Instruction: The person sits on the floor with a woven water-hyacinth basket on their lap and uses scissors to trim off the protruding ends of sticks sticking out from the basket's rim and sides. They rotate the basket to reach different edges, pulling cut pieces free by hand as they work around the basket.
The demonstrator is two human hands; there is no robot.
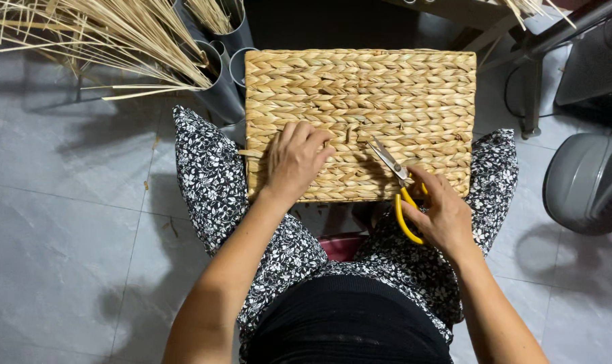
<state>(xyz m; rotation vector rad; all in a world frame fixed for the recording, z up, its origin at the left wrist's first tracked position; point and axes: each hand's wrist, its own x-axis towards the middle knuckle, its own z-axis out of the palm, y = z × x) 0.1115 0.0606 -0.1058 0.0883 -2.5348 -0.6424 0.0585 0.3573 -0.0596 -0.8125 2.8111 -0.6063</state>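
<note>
Woven piece: a rectangular, straw-coloured braided panel or basket of plant fibre (360, 121) lies flat across the seated person's knees, its long side running left to right (whether it is a flat mat or one face of a basket cannot be told from above).

Left hand: the left hand (296, 162) rests palm down on the lower left part of the woven piece, fingers curled and pressing on the braids; it grips nothing that can be seen.

Right hand: the right hand (441, 216) is closed around the yellow loop handles of a pair of scissors with short steel blades (397, 182), at the lower right edge of the woven piece.

Scissors: the blades point up and to the left, slightly parted, their tips lying on the weave near its middle, just right of the left hand's fingertips.

Lap: black trousers with a small white floral print (211, 182) show on both sides under the woven piece.

Upper left: a bundle of loose pale dried stalks (103, 40) fans out over grey cylindrical tubes (218, 74) standing on the grey tiled floor (56, 256).

Right edge: a rounded grey plastic object (586, 182) sits on the floor, well apart from the hands.
</note>
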